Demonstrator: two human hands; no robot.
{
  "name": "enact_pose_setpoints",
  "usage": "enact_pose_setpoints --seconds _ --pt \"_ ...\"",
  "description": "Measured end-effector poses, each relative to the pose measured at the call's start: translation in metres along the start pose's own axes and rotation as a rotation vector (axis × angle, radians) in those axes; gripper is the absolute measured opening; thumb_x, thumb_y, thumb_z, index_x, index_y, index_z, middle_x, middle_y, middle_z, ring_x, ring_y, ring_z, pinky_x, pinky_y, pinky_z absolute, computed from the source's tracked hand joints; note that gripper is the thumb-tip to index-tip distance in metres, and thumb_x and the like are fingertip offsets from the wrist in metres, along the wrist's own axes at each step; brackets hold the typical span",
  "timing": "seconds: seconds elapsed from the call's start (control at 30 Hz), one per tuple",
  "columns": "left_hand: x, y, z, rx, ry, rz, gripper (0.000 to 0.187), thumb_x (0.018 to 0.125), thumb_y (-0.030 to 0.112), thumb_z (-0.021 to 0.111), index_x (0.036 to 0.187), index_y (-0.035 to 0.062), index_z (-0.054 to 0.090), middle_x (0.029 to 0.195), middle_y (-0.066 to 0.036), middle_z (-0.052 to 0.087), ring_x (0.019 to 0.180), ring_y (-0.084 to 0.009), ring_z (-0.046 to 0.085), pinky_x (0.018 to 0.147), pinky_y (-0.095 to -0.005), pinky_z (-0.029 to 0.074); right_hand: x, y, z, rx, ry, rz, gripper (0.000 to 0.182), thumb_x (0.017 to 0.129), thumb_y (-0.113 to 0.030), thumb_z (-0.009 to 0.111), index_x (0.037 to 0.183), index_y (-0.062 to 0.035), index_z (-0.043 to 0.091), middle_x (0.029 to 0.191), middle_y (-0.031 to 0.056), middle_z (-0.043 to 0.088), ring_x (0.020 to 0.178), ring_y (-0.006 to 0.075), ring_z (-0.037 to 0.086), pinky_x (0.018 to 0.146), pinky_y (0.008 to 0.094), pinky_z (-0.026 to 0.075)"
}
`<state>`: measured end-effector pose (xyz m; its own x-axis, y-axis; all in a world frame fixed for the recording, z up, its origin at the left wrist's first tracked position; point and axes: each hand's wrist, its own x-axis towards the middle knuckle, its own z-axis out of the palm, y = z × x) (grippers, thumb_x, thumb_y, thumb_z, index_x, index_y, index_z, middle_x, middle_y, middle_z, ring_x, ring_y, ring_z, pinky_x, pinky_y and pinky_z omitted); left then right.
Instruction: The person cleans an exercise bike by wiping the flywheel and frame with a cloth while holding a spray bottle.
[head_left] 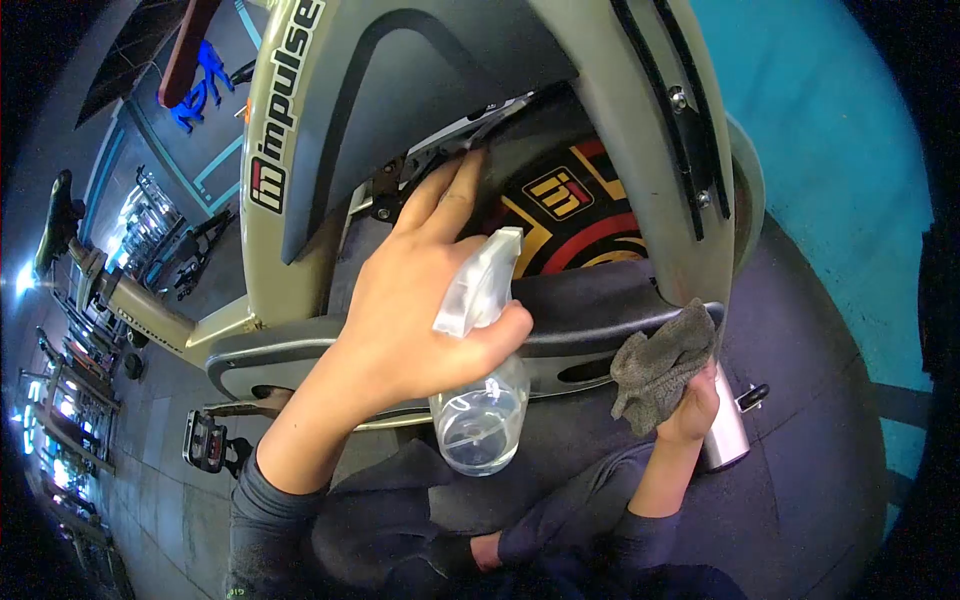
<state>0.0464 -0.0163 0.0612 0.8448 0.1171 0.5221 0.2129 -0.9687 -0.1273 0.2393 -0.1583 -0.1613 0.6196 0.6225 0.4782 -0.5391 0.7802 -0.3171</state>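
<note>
A clear spray bottle (480, 422) with a translucent trigger head hangs upright from my left hand (405, 300), its neck caught between thumb and palm. The fingers of that hand stretch forward into the opening of an exercise bike frame (675, 190), beside the flywheel (590, 210) with its red, yellow and black print. Their tips are partly hidden near the dark inner parts. At the right, my right hand (692, 408) grips a crumpled grey cloth (660, 368), which lies against the end of the bike's lower cover (560, 345).
A pedal (205, 440) sticks out at the left of the bike. The bike's saddle (60, 215) and post stand farther left. Behind are gym machines (65, 430) along the side. A silver tube (726, 425) with a black lever stands beside my right hand. Turquoise floor (820, 150) lies beyond.
</note>
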Motion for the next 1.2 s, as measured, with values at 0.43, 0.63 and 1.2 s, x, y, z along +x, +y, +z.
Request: enact_pose_setpoints --seconds 0.43,0.63,1.2 --pt "-0.027 0.001 0.0 -0.018 -0.026 -0.047 0.038 0.066 0.027 0.065 0.089 -0.0032 0.066 0.146 -0.032 0.034 0.137 -0.0449 0.033 0.105 -0.0435 0.039 -0.002 0.0 0.003 0.007 0.006 0.004 0.061 0.072 -0.005 0.054 0.132 0.0069 0.049 0.128 0.0205 0.058 0.117 0.0341 0.058 0.105 0.0464 0.043" --pt "-0.037 0.006 0.008 -0.179 0.003 -0.038 0.046 0.067 0.017 0.067 0.106 -0.0066 0.061 0.136 -0.028 0.046 0.121 -0.0435 0.051 0.103 -0.0432 0.04 -0.001 0.002 0.003 0.018 0.011 -0.003 0.059 0.072 -0.005 0.052 0.13 0.0077 0.05 0.127 0.0213 0.058 0.117 0.0347 0.058 0.105 0.0467 0.044" --pt "-0.042 -0.003 0.046 -1.345 -0.116 -0.298 0.093 0.077 0.008 0.056 0.154 0.0026 0.005 0.085 -0.012 0.06 0.085 -0.0231 0.062 0.088 -0.0378 0.048 0.0 0.003 0.002 0.02 0.003 -0.005 0.059 0.075 -0.005 0.051 0.133 0.0061 0.048 0.128 0.0206 0.058 0.116 0.0332 0.059 0.103 0.0451 0.045"
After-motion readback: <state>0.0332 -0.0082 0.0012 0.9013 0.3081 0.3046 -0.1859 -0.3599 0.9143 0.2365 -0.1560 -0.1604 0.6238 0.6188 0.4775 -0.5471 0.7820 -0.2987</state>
